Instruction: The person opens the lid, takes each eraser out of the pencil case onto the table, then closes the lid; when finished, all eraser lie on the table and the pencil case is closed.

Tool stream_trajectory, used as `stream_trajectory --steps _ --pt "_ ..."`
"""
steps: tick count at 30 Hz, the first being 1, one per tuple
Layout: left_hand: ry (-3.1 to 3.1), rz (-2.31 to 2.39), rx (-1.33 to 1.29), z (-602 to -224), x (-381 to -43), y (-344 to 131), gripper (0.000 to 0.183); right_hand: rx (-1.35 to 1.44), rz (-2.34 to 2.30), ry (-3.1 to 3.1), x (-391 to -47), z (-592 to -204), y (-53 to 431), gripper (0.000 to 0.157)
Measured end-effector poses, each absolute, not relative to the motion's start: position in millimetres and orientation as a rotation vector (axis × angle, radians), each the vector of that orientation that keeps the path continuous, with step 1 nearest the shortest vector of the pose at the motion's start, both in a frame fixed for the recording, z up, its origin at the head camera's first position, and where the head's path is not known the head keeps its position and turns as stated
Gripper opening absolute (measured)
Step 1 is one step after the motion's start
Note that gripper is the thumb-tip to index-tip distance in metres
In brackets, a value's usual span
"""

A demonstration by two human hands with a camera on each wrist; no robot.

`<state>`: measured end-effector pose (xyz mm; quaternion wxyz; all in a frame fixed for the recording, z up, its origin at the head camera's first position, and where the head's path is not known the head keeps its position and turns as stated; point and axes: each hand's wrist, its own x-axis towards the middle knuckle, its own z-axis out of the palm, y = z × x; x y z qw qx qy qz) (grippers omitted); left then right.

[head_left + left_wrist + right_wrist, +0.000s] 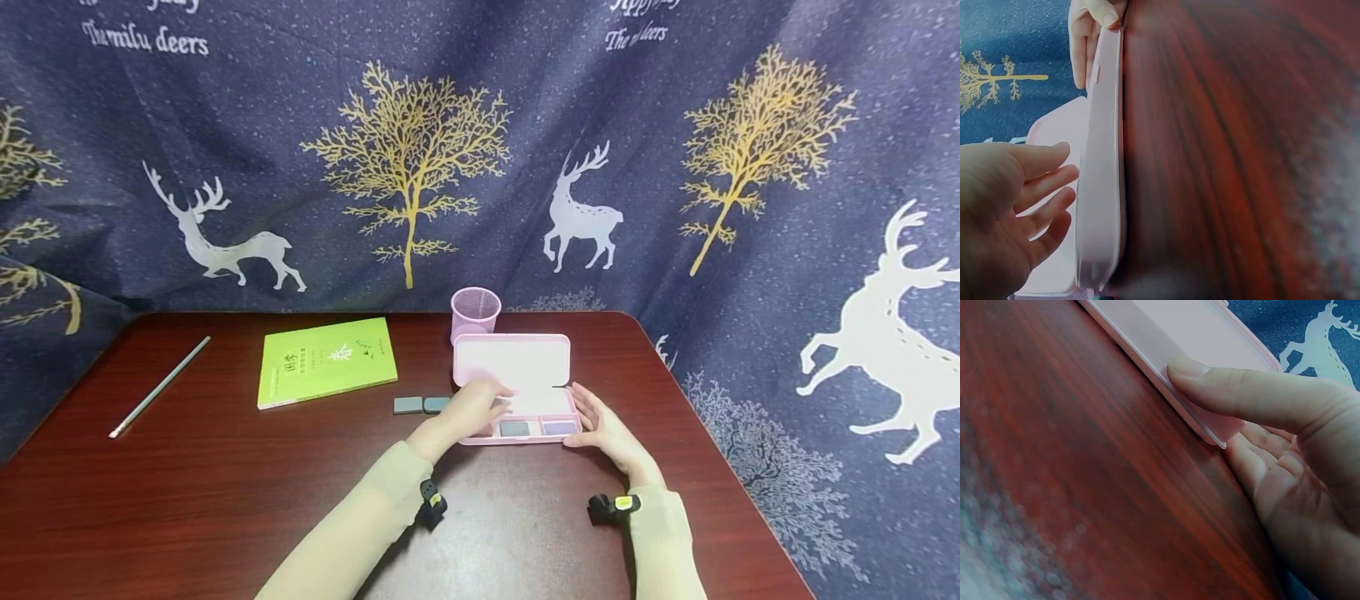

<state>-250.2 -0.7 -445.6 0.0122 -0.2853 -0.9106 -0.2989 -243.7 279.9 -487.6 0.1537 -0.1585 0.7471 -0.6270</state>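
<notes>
A person works with both hands at a pink pencil case (512,360), its lid raised, toward the right side of a dark wooden table (225,508). The right hand (611,429) grips the case's right end, thumb over the front rim and fingers along the side. The left hand (475,406), fingers loosely bent and grasping nothing visible, reaches over the left part, so what lies directly beneath it is hard to tell. A grey block (514,428) and a lilac block (559,427) lie in the front compartments; two dark blocks (408,405) sit on the table just left of the case. A tug or lift from the right hand could tilt the case and slide its blocks about. A backward push might drive the lid into the mesh cup (476,310) behind it, and a careless left wrist could scatter the nearby pair.
</notes>
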Motion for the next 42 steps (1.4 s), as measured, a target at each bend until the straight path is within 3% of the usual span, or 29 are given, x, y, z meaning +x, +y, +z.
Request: stream_trajectory --steps 21,27,42 --pt "-2.876 -0.792 -0.887 -449 -259 5 0.024 -0.456 -1.794 2.153 -243 -484 280 0.101" --pt "-2.846 -0.715 -0.924 -449 -260 6 0.012 -0.470 -1.784 2.162 -242 -484 280 0.100" --pt "-2.914 -0.606 -0.844 -448 -261 10 0.012 -0.452 -1.772 2.164 -242 -484 280 0.102"
